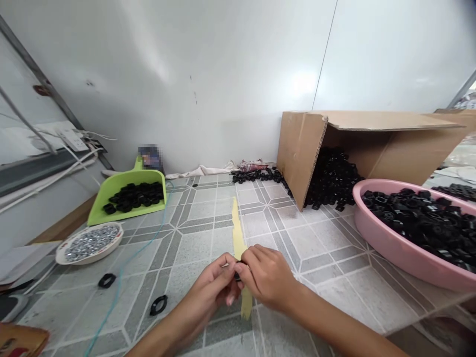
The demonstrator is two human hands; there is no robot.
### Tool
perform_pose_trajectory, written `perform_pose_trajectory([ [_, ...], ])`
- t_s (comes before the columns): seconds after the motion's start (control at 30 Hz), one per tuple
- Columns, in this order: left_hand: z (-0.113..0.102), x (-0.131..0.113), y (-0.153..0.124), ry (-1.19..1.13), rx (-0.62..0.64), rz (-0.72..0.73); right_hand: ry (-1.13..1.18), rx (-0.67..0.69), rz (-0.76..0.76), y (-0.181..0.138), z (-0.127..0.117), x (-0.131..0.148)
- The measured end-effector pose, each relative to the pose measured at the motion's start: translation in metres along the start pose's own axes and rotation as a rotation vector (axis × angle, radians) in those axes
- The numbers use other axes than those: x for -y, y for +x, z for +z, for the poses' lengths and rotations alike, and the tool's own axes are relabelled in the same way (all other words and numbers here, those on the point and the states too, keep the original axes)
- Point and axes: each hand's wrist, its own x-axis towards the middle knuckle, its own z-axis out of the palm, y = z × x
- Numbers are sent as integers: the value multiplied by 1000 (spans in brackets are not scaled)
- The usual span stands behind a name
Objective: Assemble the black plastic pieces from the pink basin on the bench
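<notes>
My left hand [215, 285] and my right hand [267, 278] meet low in the middle of the view, fingers pinched together around a small black part [237, 274] that is mostly hidden between them. They hover just above a yellow tape strip [238, 238] on the tiled surface. Two loose black rings lie to the left, one [106, 280] farther out and one [158, 305] nearer my left forearm.
A pink basin [386, 243] full of black rings sits at the right. A tipped cardboard box [372, 144] spills more behind it. At the left stand a green scoop [111, 186] with rings and a white plate [91, 243] of small metal pieces. A blue wire [122, 277] crosses the surface.
</notes>
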Motion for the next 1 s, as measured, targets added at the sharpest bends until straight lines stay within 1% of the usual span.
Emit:
perform_pose_trajectory([
  [0.07,12,-1,-6,-52,-21,-19,-85,-73,-35,-1,0,2],
  [0.13,21,1,-12,-30,-56,-2,-70,-90,22,-4,-1,7],
  [0.17,24,4,-15,16,-79,28,-36,-75,76,-7,0,11],
  [0.23,29,14,-22,151,-141,130,37,-4,185,-15,1,22],
  [0.27,30,20,-26,226,-171,184,59,33,215,-21,2,27],
  [0.33,34,33,-37,381,-221,258,65,84,222,-36,4,36],
  [0.4,37,43,-50,542,-245,285,91,115,239,-52,5,43],
  [0.43,39,46,-57,621,-240,288,144,121,269,-60,4,45],
  [0.47,41,48,-63,688,-227,291,246,130,327,-66,2,47],
  [0.6,46,46,-79,816,-184,323,750,197,587,-81,-10,54],
  [0.67,46,44,-82,896,-193,365,956,247,654,-83,-14,59],
  [0.73,46,42,-84,1009,-173,414,1139,262,690,-84,-15,63],
  [0.8,43,40,-88,1125,-108,453,1227,222,706,-86,-19,64],
  [0.83,39,38,-89,1194,-86,468,1216,185,717,-87,-23,62],
  [0.87,32,36,-91,1276,-97,477,1171,139,737,-89,-30,57],
  [0.9,23,34,-94,1369,-154,475,1089,76,762,-91,-40,51],
  [0.93,11,30,-96,1472,-263,459,964,-14,783,-95,-53,42],
  [1.0,-20,23,-99,1649,-567,344,588,-250,808,-106,-89,15],
])
